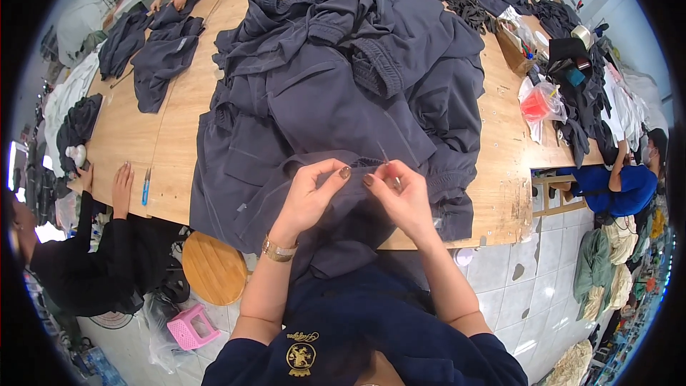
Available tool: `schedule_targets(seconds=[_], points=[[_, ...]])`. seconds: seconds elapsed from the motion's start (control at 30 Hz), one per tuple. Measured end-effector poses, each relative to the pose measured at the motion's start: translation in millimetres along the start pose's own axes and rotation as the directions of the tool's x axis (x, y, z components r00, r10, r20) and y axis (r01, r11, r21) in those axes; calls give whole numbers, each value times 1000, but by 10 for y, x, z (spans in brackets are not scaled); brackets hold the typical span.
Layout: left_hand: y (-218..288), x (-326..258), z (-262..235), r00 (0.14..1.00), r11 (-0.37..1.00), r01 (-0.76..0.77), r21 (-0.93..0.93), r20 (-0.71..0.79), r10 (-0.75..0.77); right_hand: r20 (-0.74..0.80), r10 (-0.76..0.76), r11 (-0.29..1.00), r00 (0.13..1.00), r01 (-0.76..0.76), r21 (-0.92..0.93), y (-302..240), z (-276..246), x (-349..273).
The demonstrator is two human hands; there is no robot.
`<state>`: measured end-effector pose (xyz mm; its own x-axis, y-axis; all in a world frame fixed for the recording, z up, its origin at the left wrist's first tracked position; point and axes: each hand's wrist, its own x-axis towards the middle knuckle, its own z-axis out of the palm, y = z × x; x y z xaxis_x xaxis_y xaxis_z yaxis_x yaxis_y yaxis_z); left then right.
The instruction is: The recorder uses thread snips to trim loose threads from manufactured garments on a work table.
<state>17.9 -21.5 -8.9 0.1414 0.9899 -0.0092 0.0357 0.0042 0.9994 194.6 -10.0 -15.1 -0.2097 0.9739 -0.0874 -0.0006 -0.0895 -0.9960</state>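
Observation:
A big heap of dark grey garments (321, 100) with gathered elastic edges lies on the wooden table in front of me. My left hand (311, 193) is closed, thumb and forefinger pinching the edge of the nearest dark grey garment (336, 232). This garment hangs over the table's front edge toward my lap. Close beside it, my right hand (404, 199) is closed around a thin pointed metal tool (383, 150). Its tip sticks up past the fingers; the rest is mostly hidden in the palm, so its exact kind is unclear. The right fingertips are at the same garment edge.
Light wood shows on the table (500, 193). Blue-handled snips (146, 187) lie left, near a co-worker's hand (122, 189). Another person handles garments at far left. A red drink in a plastic bag (539, 104) stands right. A round stool (213, 268) and pink stool (193, 327) are below left.

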Motion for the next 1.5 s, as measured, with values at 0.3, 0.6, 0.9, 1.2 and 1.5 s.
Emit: schedule_targets(seconds=[0.3,0.6,0.9,1.2,1.5], points=[[8,-23,-50,999,994,-34,108,-13,36,-171,3,883,985,78,464,-87,-139,75],[-1,-7,-80,996,983,-92,161,-5,94,217,-42,982,975,81,-173,-95,-153,93],[228,58,-285,981,846,-105,522,191,3,190,57,996,980,-43,-77,-164,-184,123],[-145,85,-255,980,955,153,-256,161,-114,9,-283,935,959,278,-221,-17,-224,-49],[-142,105,-234,981,914,168,-369,150,-120,159,-428,641,890,423,-640,59,-171,-36]])
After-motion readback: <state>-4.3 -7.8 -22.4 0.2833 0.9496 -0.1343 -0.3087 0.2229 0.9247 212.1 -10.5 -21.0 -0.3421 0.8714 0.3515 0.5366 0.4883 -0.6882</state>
